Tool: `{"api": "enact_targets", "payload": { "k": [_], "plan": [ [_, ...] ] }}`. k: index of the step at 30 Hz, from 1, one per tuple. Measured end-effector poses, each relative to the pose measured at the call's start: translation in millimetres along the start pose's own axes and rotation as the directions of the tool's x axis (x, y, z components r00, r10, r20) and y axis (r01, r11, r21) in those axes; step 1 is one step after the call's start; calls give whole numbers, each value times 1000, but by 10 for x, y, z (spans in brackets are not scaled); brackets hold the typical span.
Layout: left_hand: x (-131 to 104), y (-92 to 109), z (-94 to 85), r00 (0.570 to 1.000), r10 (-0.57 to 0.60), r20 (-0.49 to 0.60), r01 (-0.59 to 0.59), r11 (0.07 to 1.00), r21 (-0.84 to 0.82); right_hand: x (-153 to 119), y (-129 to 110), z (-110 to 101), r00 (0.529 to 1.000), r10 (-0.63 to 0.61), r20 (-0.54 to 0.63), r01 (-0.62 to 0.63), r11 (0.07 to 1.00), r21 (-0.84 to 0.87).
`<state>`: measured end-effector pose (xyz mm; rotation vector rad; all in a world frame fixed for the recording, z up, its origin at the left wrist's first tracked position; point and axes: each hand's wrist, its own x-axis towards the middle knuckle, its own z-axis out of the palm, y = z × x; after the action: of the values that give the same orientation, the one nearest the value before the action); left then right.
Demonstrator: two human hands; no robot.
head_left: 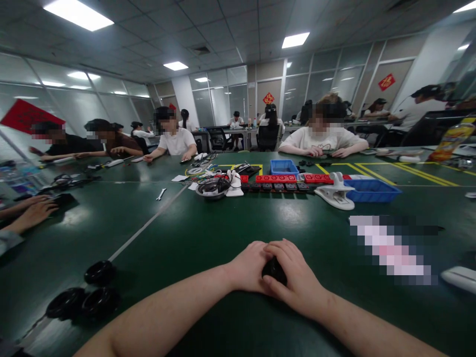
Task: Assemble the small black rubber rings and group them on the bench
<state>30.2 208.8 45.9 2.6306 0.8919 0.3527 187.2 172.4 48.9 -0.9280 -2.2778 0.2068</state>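
A dark, glossy black rounded object (274,271) sits between my two hands, low over the green tabletop; most of it is covered, so its kind is hidden. My left hand (250,267) closes around its left side. From the right, my right hand (299,275) wraps over it, fingers across the top and thumb along the near side. On the table to the left lie three shiny black ring-shaped pieces: one ring (99,272) farther back, another ring (66,303) at the left, and a third ring (100,301) beside it.
A wrench (161,194) lies ahead on the left. Across the middle stand a metal bowl (211,190) with cables, red-and-black power strips (278,186), a white clamp (336,192) and a blue tray (374,192). A co-worker's hands (33,213) rest at left; other people sit beyond.
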Motion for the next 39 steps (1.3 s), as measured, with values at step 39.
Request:
{"api": "enact_targets", "payload": {
  "k": [39],
  "plan": [
    [-4, -94, 47, 988, 136, -77, -142, 987, -72, -17, -130, -89, 974, -227, -9, 227, 967, 119]
  ]
}}
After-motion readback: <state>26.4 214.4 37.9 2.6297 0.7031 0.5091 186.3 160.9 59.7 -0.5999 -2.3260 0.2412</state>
